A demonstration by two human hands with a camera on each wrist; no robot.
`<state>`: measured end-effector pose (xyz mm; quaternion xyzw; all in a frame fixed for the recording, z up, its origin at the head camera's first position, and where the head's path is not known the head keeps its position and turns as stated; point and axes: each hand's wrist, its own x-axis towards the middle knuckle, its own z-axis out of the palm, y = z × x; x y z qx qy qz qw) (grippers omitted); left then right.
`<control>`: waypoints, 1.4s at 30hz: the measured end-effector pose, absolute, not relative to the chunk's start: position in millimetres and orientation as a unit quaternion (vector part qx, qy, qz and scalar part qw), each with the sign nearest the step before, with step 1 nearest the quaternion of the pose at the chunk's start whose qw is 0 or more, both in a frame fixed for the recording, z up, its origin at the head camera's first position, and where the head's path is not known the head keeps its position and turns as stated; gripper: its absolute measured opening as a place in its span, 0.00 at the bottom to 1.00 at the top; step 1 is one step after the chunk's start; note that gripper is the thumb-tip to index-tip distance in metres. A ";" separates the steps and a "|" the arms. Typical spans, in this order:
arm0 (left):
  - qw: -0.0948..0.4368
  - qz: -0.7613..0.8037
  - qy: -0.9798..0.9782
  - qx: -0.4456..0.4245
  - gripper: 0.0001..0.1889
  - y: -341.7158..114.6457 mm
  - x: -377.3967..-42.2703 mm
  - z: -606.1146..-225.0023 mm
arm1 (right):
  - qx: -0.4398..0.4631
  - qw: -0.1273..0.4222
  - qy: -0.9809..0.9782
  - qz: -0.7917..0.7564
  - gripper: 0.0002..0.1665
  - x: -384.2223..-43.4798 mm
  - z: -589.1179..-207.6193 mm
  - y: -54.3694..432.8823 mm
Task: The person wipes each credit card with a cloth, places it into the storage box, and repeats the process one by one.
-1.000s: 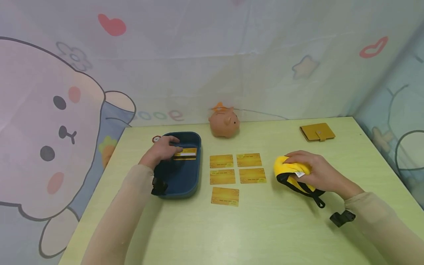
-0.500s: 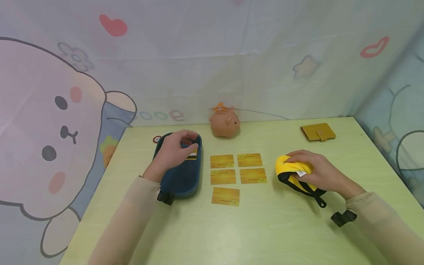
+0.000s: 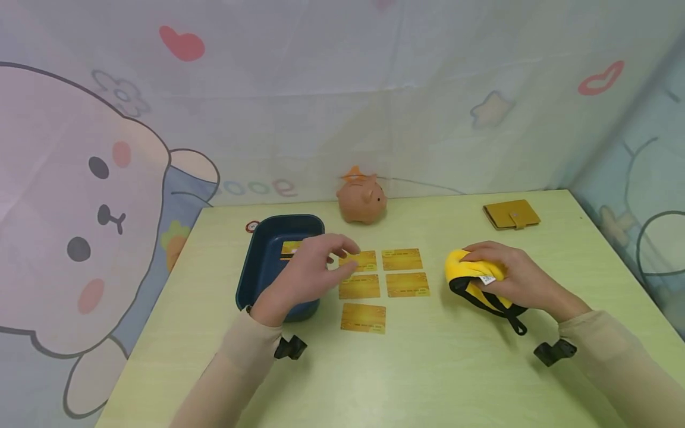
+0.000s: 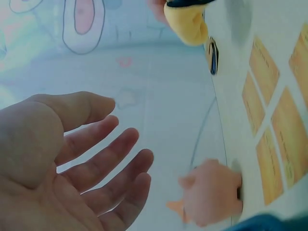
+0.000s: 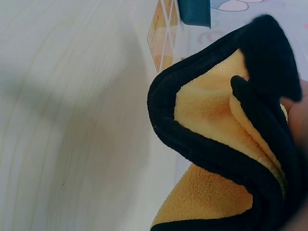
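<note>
Left hand (image 3: 310,270): empty, fingers relaxed.
Cards (image 3: 361,286): flat; best I pinch edges.
Right hand (image 3: 511,274): I grip yellow cloth (image 3: 456,266), toward worktop's (image 3: 428,374) right edge.

L sleeve (image 3: 230,374) & R sleeve (image 3: 610,351): lt. beige, plain, long, wrist-length. L wrist cam (image 3: 291,348) & R wrist cam (image 3: 555,352): blk, sm., boxy, 1 ea. side.

A studio-like setting: creased cartoon-printed cloth (image 3: 299,119) behind and beside a pale wood-grain table (image 3: 428,368).
</note>
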<state>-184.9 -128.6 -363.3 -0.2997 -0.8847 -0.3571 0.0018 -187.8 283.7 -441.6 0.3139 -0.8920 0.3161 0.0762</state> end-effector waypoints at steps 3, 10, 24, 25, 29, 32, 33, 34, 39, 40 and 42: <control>-0.018 -0.348 -0.883 -0.315 0.11 -121.8 -176.6 -366.7 | 0.312 0.078 -0.891 0.321 0.29 -187.1 -442.3 283.7; -0.049 -0.349 -0.876 -0.328 0.10 -108.5 -165.8 -385.4 | 0.317 0.082 -0.886 0.329 0.30 -187.2 -443.7 283.6; -0.085 -0.356 -0.874 -0.318 0.12 -92.7 -170.7 -430.3 | 0.314 0.083 -0.879 0.348 0.28 -190.8 -445.0 276.4; -0.085 -0.355 -0.875 -0.318 0.12 -91.2 -172.0 -433.4 | 0.313 0.082 -0.878 0.352 0.28 -191.3 -445.4 275.2; -0.090 -0.339 -0.883 -0.311 0.14 -83.6 -179.2 -444.9 | 0.311 0.077 -0.877 0.357 0.28 -193.9 -446.6 271.3; -0.099 -0.333 -0.888 -0.300 0.14 -77.5 -184.4 -451.0 | 0.313 0.077 -0.876 0.358 0.28 -195.9 -447.1 268.7; -0.098 -0.330 -0.890 -0.299 0.14 -75.6 -186.1 -452.3 | 0.312 0.076 -0.876 0.360 0.28 -196.4 -447.3 268.0; -0.098 -0.328 -0.892 -0.296 0.14 -73.8 -187.6 -453.5 | 0.313 0.076 -0.875 0.361 0.28 -197.0 -447.6 267.2; -0.093 -0.313 -0.900 -0.289 0.14 -67.0 -194.0 -458.2 | 0.312 0.069 -0.871 0.372 0.28 -199.8 -449.7 264.1; -0.093 -0.311 -0.901 -0.287 0.14 -66.3 -194.7 -458.7 | 0.312 0.067 -0.871 0.374 0.28 -200.1 -450.0 263.6; -0.093 -0.304 -0.904 -0.286 0.14 -65.6 -195.4 -459.2 | 0.310 0.062 -0.870 0.378 0.28 -200.5 -450.3 262.9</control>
